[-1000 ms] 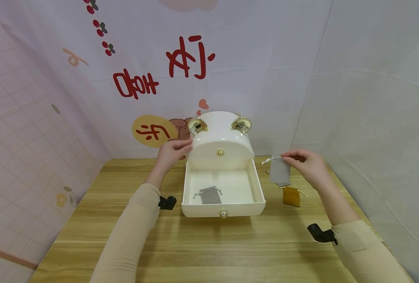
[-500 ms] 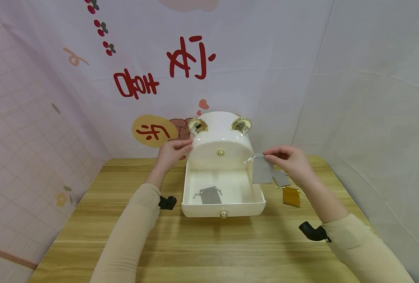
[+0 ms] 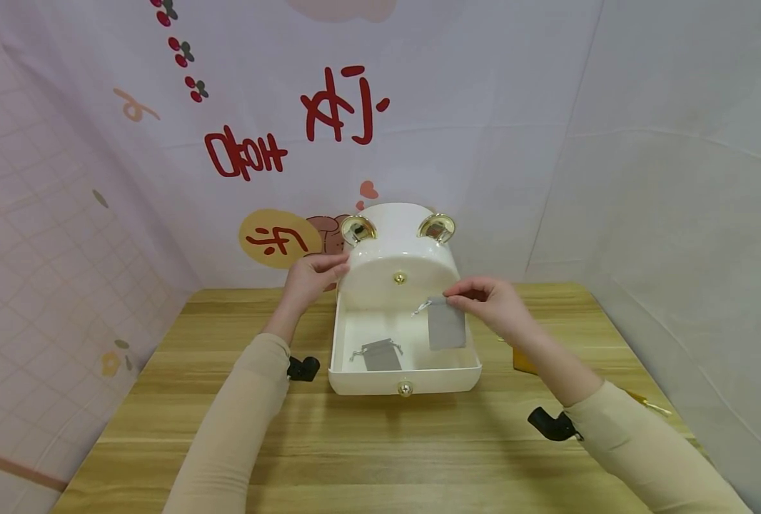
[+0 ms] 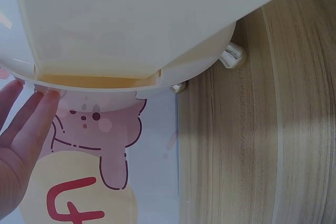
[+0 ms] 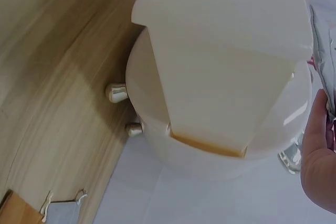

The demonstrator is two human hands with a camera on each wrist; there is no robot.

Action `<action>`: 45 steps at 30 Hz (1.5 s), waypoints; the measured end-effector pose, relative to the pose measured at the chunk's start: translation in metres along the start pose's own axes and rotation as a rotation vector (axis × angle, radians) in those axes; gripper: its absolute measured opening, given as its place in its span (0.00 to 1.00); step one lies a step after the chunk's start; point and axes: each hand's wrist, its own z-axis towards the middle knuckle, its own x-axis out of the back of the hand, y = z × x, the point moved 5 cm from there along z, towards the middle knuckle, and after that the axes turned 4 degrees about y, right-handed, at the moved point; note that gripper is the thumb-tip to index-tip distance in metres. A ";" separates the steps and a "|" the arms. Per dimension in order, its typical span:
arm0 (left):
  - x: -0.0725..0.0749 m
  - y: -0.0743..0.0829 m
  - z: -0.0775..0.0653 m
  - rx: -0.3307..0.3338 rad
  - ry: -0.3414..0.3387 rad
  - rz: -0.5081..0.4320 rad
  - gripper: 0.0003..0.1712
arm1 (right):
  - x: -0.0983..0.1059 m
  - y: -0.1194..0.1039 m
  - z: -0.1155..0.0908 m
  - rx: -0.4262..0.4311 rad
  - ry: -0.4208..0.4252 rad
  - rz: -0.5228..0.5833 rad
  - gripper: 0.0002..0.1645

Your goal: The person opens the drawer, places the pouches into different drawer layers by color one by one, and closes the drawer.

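A white box with two gold-rimmed ears (image 3: 393, 243) stands against the back wall, its lower drawer (image 3: 406, 383) pulled out. One grey drawstring pouch (image 3: 382, 357) lies inside on the drawer's floor. My right hand (image 3: 496, 308) pinches a second grey drawstring pouch (image 3: 447, 330) by its top edge, so it hangs over the drawer's right half. In the right wrist view, that hand (image 5: 319, 166) and part of the held pouch (image 5: 324, 61) show at the right edge. My left hand (image 3: 310, 280) rests its extended fingertips (image 4: 50, 98) on the box's left side.
On the wood table (image 3: 393, 457), right of the drawer, an orange pouch (image 3: 523, 362) is partly hidden by my right arm. The right wrist view shows another grey pouch (image 5: 64, 212) beside it. A yellow item with a cord (image 3: 647, 402) pokes out by my sleeve.
My right hand has carried the grey pouch leftward from the table's right side to over the drawer, and slightly lower since half a second ago. The left hand has stayed in place.
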 end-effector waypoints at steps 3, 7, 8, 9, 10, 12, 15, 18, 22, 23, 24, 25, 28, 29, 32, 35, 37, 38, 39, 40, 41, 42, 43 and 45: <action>0.000 0.001 -0.001 -0.001 0.004 0.002 0.20 | -0.006 -0.002 0.000 -0.001 -0.018 -0.004 0.10; 0.000 0.000 0.000 -0.010 0.006 0.006 0.19 | -0.012 -0.002 0.002 0.000 -0.036 -0.004 0.09; 0.000 0.000 0.000 -0.011 0.007 0.007 0.19 | -0.014 -0.002 0.002 0.004 -0.041 -0.002 0.09; 0.000 0.000 0.000 -0.012 0.006 0.007 0.19 | -0.015 -0.003 0.002 0.007 -0.047 -0.004 0.09; 0.001 0.000 0.000 -0.014 0.007 0.009 0.19 | -0.017 -0.003 0.002 0.007 -0.051 -0.006 0.09; 0.001 0.000 0.000 -0.014 0.006 0.008 0.19 | -0.020 -0.003 0.002 0.008 -0.059 -0.013 0.09; 0.000 0.000 -0.001 -0.010 0.005 0.003 0.19 | -0.023 -0.002 0.001 -0.005 -0.063 -0.027 0.09; 0.000 0.000 -0.001 -0.006 0.002 0.003 0.19 | -0.025 0.000 0.002 -0.017 -0.059 -0.021 0.08; -0.001 0.000 -0.001 -0.002 0.002 0.003 0.19 | -0.028 0.001 0.003 0.000 -0.045 -0.011 0.09; -0.001 0.000 -0.001 -0.001 0.004 0.002 0.19 | -0.029 0.002 0.004 0.009 -0.043 -0.012 0.09; -0.001 0.000 0.000 -0.002 0.005 0.005 0.19 | -0.030 0.002 0.004 0.020 -0.044 -0.015 0.10; -0.001 0.000 0.000 -0.001 0.008 0.003 0.19 | -0.031 0.002 0.004 0.032 -0.044 -0.015 0.11; 0.000 0.001 -0.001 -0.004 0.009 0.009 0.20 | -0.031 0.003 0.005 0.060 -0.043 -0.019 0.15; 0.000 0.001 -0.001 -0.005 0.010 0.010 0.20 | -0.030 0.004 0.005 0.060 -0.040 -0.017 0.16; 0.000 0.001 -0.001 -0.010 0.008 0.016 0.20 | -0.025 0.006 0.004 0.059 -0.023 -0.020 0.16; 0.001 0.001 -0.001 -0.010 0.011 0.017 0.20 | -0.018 0.008 0.002 0.059 -0.005 -0.033 0.16; 0.001 0.000 -0.001 -0.008 0.008 0.014 0.20 | -0.012 0.012 0.002 0.055 0.008 -0.037 0.16; 0.001 0.000 -0.001 -0.007 0.007 0.010 0.19 | -0.010 0.014 0.002 0.052 0.013 -0.039 0.17; 0.001 0.000 -0.001 -0.006 0.005 0.008 0.20 | -0.007 0.016 0.001 0.051 0.019 -0.040 0.17; 0.001 0.001 -0.001 -0.007 0.004 0.005 0.20 | -0.004 0.019 0.001 0.047 0.024 -0.040 0.18; 0.001 0.001 -0.001 -0.007 0.004 0.002 0.19 | -0.001 0.022 0.001 0.043 0.029 -0.040 0.18; 0.001 0.001 -0.001 -0.006 0.002 -0.002 0.19 | 0.002 0.025 0.001 0.043 0.034 -0.040 0.19; 0.001 0.001 -0.002 -0.006 0.003 -0.003 0.19 | 0.005 0.028 0.001 0.041 0.039 -0.040 0.19; 0.000 0.001 -0.002 -0.007 0.001 -0.004 0.19 | 0.010 0.033 -0.001 0.037 0.054 -0.040 0.19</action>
